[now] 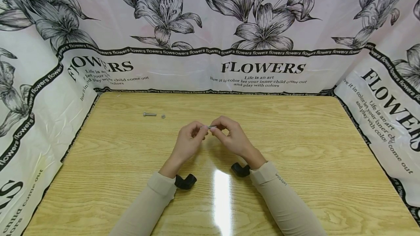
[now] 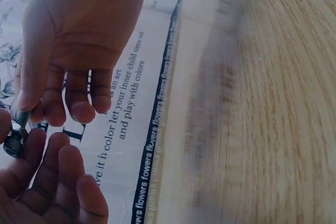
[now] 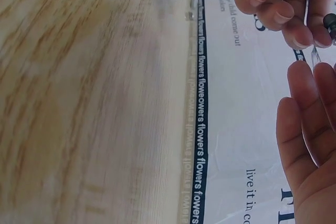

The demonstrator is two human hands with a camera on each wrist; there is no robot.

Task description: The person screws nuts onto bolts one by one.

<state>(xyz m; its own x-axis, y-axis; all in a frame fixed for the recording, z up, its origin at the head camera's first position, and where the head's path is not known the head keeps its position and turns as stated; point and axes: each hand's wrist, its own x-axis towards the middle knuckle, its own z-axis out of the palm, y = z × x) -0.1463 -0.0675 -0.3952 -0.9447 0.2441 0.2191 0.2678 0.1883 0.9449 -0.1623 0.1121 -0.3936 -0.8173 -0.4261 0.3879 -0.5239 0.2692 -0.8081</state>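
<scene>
A metal bolt (image 1: 212,126) is held between both hands above the middle of the table. My left hand (image 1: 188,143) pinches its head end, and my right hand (image 1: 234,139) pinches the threaded end between thumb and forefinger. In the left wrist view the bolt (image 2: 12,147) shows a round socket head, with a shiny metal collar, like a nut, just beside it on the shank. The right hand's (image 2: 84,40) other fingers are loosely bent. The right wrist view catches only the dark bolt head (image 3: 329,20) at its edge; fingers hide much of the shank.
Another bolt (image 1: 150,114) lies at the back left of the wooden table (image 1: 311,156), with a nut (image 1: 163,116) just to its right. Black curved pieces (image 1: 186,181) sit by both wrists. A flower-printed cloth (image 1: 183,70) surrounds the table's back and sides.
</scene>
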